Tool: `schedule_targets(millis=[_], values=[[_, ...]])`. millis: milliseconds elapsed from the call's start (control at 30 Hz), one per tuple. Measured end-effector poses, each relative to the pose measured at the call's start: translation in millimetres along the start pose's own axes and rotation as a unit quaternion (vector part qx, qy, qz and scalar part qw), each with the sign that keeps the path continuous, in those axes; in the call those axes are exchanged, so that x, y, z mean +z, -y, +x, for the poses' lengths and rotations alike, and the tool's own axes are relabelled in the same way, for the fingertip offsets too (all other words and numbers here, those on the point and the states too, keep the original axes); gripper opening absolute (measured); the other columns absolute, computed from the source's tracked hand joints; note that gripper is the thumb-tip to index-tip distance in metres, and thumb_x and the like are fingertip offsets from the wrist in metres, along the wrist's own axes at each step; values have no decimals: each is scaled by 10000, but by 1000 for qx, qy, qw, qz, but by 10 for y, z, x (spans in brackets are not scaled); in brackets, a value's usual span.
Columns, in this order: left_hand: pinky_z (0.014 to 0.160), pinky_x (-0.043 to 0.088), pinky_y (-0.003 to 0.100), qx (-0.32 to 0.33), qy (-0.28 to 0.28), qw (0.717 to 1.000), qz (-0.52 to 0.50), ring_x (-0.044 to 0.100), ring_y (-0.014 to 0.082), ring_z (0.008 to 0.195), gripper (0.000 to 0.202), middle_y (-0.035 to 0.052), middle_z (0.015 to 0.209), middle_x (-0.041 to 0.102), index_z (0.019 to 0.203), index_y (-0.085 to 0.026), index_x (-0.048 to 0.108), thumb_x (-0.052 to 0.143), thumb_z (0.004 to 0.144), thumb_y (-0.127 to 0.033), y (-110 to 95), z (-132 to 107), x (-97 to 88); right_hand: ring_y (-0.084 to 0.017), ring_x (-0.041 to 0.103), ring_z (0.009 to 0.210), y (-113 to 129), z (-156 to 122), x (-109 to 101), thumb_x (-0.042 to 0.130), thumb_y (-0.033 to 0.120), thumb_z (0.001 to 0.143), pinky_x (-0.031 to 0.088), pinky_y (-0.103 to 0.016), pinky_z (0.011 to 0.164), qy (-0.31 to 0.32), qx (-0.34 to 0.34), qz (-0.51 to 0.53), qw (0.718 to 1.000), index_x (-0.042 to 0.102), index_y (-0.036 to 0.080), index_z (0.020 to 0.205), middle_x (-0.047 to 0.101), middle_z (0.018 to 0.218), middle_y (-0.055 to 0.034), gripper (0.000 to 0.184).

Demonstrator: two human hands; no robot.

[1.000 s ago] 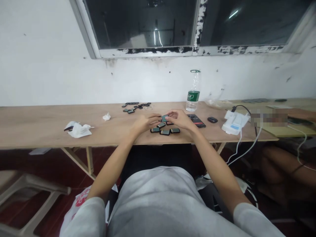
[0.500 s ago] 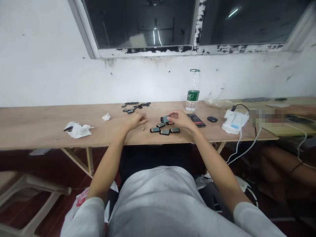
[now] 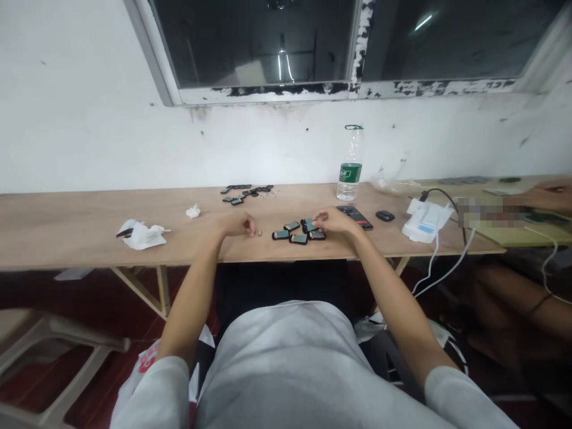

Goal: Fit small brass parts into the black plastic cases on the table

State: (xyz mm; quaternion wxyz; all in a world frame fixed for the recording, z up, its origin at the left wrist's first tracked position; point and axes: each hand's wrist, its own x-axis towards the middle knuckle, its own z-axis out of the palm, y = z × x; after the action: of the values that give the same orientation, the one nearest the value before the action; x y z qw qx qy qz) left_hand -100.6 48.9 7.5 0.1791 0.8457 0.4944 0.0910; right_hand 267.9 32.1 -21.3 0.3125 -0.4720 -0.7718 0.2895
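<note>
Several small dark rectangular parts with teal faces [image 3: 298,238] lie in a cluster on the wooden table [image 3: 80,232] in front of me. My right hand [image 3: 333,220] rests at the cluster's right side, fingers pinched on one teal-faced part [image 3: 308,226] that sits low on the table. My left hand [image 3: 236,224] lies curled on the table left of the cluster, fingers closed; what they hold, if anything, is hidden. A tiny brownish piece [image 3: 260,233] lies just beside its fingertips.
A second group of dark parts [image 3: 243,193] lies further back. Crumpled white tissues [image 3: 140,234] lie left. A water bottle [image 3: 349,167], a black phone [image 3: 355,215], a small black object [image 3: 385,215] and a white device with cables [image 3: 424,220] are right. Another person's hand [image 3: 543,196] is at far right.
My hands, held together on one teal part above the cluster, have parted. The left moved left and down to the table; the right lowered the part to the cluster.
</note>
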Motion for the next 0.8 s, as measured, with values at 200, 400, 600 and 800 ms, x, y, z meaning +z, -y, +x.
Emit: schedule_targets(millis=[200, 400, 600, 800], values=[[676, 525, 289, 16, -1, 998, -63, 721, 241, 782, 325, 69, 810, 774, 768, -188, 654, 795, 597, -426, 30, 41, 35, -190, 701, 736, -40, 14, 19, 738, 258, 789, 504, -233, 629, -17, 4, -68, 997, 730, 145, 883, 765, 811, -72, 147], [693, 542, 298, 35, 9, 995, -96, 722, 240, 806, 398, 85, 849, 779, 816, -181, 670, 813, 607, -488, -38, 47, 55, -196, 704, 784, -26, 9, 22, 714, 271, 806, 511, -240, 676, -14, -3, -89, 996, 743, 145, 897, 773, 870, -82, 158], [723, 552, 321, 25, 4, 995, -92, 721, 256, 833, 465, 90, 872, 783, 869, -184, 667, 815, 593, -527, -79, 12, 12, -192, 674, 709, 8, -33, -31, 731, 316, 793, 483, -251, 626, 0, -18, -130, 991, 737, 184, 798, 766, 802, -55, 132], [728, 531, 300, 24, -13, 998, -60, 713, 242, 854, 381, 69, 891, 777, 931, -190, 676, 706, 723, -508, -133, -78, -45, -174, 629, 661, 132, -149, -166, 761, 437, 756, 433, -243, 572, 63, -19, -156, 986, 694, 189, 763, 734, 754, -33, 257]])
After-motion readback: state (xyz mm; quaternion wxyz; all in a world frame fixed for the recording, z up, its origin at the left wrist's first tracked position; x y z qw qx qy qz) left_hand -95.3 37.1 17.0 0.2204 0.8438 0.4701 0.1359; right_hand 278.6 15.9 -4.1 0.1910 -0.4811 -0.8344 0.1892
